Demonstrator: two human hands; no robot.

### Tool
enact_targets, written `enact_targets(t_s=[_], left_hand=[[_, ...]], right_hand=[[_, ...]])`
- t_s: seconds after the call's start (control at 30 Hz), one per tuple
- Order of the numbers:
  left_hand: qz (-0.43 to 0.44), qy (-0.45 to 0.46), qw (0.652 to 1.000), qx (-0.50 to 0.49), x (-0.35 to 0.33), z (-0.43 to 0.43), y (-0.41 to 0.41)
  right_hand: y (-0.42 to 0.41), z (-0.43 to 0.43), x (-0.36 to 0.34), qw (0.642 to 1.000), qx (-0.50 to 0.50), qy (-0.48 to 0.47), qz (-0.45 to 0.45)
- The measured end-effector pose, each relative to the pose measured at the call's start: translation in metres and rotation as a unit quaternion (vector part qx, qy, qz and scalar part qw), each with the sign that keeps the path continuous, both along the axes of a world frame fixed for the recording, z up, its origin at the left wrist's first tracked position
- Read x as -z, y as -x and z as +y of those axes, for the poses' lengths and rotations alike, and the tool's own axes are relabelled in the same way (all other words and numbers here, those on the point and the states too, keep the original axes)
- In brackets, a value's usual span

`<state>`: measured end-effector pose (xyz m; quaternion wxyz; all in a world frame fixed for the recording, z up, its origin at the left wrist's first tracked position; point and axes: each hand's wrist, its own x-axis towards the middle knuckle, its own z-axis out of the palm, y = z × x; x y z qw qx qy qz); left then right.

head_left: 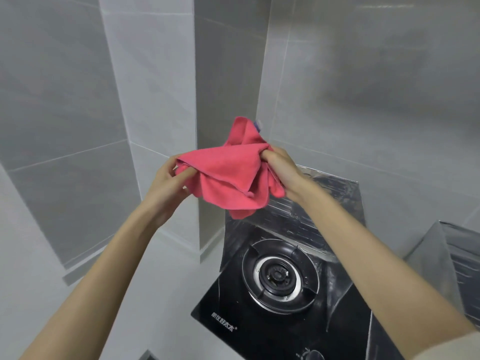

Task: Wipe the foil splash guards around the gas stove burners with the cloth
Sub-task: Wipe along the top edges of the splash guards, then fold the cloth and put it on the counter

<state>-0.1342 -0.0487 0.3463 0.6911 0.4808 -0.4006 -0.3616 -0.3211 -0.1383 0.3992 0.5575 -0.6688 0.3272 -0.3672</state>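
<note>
Now | cloth (228,178) stretched left-right (corners drooping) | left hand (168,184) pinches it | right hand (281,170) grips it

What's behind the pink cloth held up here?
The tiled wall and part of the foil guard. A small purple thing peeks over the cloth; the rest of it is covered, so I cannot tell what it is.

Holds both bare forearms up and forward, converging on the pink cloth (228,178). Pinches the cloth's left edge with the left hand (166,183), fingers curled into the fabric. Grips the cloth's right side in the right hand (281,168), fingers bunched tight, back of the hand facing the camera.
</note>
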Motion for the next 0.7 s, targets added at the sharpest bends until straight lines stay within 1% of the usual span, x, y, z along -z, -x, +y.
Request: enact_targets(t_s=[0.17, 0.33, 0.47, 0.57, 0.63, 0.7], left_hand=[[0.012, -0.025, 1.000, 0.002, 0.016, 0.007, -0.060], [0.010, -0.083, 0.996, 0.017, 0.039, 0.019, -0.120], [-0.050, -0.147, 0.987, 0.030, 0.062, 0.032, -0.161], [-0.108, -0.175, 0.978, 0.022, 0.081, 0.044, -0.188], [-0.173, -0.205, 0.963, 0.022, 0.093, 0.055, -0.201], [-0.215, -0.230, 0.948, 0.048, 0.102, 0.064, -0.208]], right_hand=[[-0.053, 0.018, 0.007, 0.993, 0.031, 0.065, 0.098], [-0.112, 0.036, 0.015, 0.976, 0.078, 0.139, 0.151], [-0.146, 0.038, 0.032, 0.963, 0.084, 0.147, 0.208], [-0.163, 0.038, 0.052, 0.961, 0.080, 0.102, 0.243], [-0.172, 0.039, 0.063, 0.964, 0.077, 0.075, 0.245], [-0.181, 0.041, 0.070, 0.969, 0.076, 0.052, 0.230]])
